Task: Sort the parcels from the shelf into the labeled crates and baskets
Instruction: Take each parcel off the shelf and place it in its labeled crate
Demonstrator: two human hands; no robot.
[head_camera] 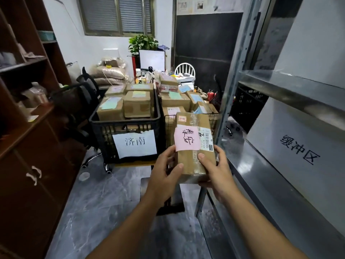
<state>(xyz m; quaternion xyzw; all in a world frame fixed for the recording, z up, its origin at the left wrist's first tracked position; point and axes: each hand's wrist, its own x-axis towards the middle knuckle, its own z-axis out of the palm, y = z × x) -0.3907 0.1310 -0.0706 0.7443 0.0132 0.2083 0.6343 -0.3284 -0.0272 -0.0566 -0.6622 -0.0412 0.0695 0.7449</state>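
Crate sign (134, 143) reads 济南, pink label (187, 138) on parcel (189, 164) 泰安, shelf sheet (298, 152) 缓冲区.

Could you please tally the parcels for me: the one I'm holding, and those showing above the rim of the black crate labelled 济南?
held parcel: 1
crate parcels showing above the rim of the black crate: 4
Total: 5
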